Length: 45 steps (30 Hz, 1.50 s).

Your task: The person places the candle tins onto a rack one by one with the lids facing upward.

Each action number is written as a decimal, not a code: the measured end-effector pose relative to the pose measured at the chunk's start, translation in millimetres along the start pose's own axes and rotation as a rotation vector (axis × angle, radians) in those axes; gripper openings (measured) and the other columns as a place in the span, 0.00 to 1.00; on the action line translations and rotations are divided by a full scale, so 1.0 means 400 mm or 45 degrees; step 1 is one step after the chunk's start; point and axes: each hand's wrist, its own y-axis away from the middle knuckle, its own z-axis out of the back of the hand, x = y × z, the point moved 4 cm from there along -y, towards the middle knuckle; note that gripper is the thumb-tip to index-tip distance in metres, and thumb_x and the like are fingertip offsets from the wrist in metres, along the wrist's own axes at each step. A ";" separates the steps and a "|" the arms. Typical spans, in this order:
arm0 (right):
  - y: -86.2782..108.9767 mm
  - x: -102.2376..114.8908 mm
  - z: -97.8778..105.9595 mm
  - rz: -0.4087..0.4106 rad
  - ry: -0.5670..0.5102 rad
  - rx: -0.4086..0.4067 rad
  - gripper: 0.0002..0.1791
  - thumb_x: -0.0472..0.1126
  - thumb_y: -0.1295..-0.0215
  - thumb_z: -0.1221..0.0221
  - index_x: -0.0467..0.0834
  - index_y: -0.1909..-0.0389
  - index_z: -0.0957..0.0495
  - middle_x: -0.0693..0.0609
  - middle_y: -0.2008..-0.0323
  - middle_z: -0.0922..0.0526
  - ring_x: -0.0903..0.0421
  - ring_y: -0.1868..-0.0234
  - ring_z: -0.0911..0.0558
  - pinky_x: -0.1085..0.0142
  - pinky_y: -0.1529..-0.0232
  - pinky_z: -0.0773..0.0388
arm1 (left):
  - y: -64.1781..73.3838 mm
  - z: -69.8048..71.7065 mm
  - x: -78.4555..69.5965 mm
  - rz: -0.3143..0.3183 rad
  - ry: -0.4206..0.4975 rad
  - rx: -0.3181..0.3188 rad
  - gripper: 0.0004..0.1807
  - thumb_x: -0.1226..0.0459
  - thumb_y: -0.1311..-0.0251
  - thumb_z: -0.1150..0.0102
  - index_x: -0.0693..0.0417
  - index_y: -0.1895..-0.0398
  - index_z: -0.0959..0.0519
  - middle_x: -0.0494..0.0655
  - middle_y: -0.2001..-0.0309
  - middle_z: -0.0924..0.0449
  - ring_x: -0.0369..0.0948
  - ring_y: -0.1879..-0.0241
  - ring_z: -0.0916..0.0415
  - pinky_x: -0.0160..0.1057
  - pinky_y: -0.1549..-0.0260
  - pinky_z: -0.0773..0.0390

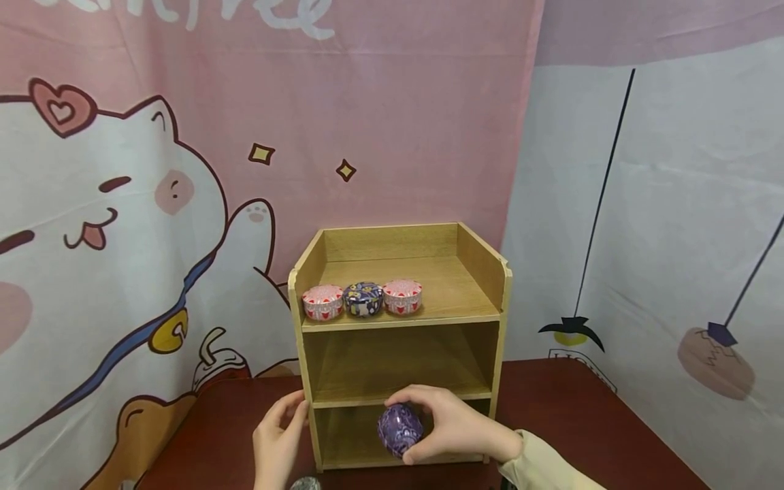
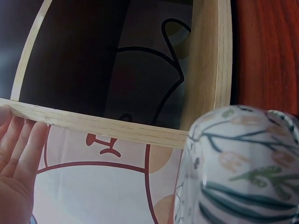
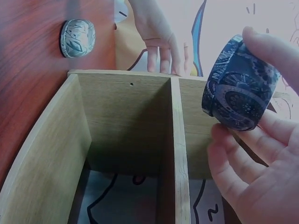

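My right hand (image 1: pixel 450 425) pinches a round purple patterned tin (image 1: pixel 400 430) between thumb and fingers, in front of the lower part of a small wooden shelf (image 1: pixel 401 401). In the right wrist view the same tin (image 3: pixel 240 84) looks dark blue with paisley swirls and is tipped on its side. My left hand (image 1: pixel 278 435) is at the shelf's left side; its fairly straight fingers (image 2: pixel 35 140) touch the side panel. On the top board stand a pink tin (image 1: pixel 322 303), a dark blue floral tin (image 1: pixel 363 299) and another pink tin (image 1: pixel 402 297), side by side.
A white tin with a leaf pattern (image 2: pixel 243 163) sits on the dark red table (image 1: pixel 569 415), left of the shelf and close to my left wrist. Behind the shelf hangs a pink and white cartoon cloth (image 1: pixel 416 136).
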 end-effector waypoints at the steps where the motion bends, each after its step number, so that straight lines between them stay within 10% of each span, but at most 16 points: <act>1: -0.001 0.000 0.002 0.002 0.008 -0.001 0.33 0.44 0.49 0.27 0.53 0.40 0.27 0.49 0.45 0.23 0.59 0.52 0.21 0.64 0.52 0.19 | -0.002 -0.002 -0.001 0.001 -0.002 0.001 0.08 0.68 0.40 0.35 0.56 0.58 0.15 0.49 0.66 0.15 0.36 0.74 0.18 0.30 0.74 0.17; 45: -0.016 0.014 0.029 -0.034 0.114 -0.070 0.38 0.44 0.50 0.27 0.42 0.36 0.29 0.47 0.41 0.25 0.59 0.50 0.23 0.65 0.52 0.20 | -0.001 -0.001 0.003 -0.045 0.006 -0.035 0.08 0.71 0.43 0.34 0.55 0.59 0.15 0.48 0.68 0.16 0.33 0.73 0.20 0.30 0.75 0.18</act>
